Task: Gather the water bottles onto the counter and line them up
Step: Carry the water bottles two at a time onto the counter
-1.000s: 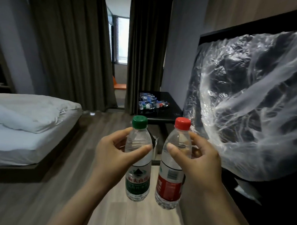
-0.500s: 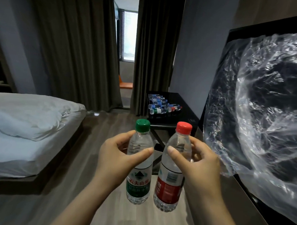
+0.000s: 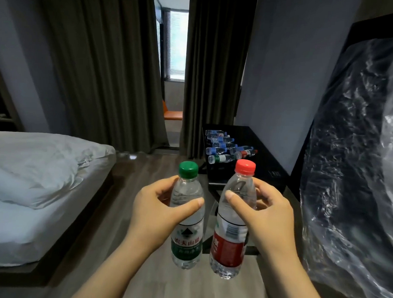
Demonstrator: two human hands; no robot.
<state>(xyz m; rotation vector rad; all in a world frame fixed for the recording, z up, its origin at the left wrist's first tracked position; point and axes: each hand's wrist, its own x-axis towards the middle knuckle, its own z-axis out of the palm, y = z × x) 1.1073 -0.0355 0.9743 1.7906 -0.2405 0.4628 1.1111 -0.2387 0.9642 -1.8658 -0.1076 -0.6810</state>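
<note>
I hold two clear water bottles upright in the air, short of the black counter. My left hand curls round the green-capped bottle with its green label. My right hand wraps the red-capped bottle with its red label. They are side by side, close but apart. On the counter lies a cluster of bottles on their sides, mostly blue-labelled. Left of the counter is a white-sheeted bed; right of it, crinkled clear plastic.

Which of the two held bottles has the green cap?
The green-labelled bottle in the left hand; the right hand holds the red-capped bottle.
</note>
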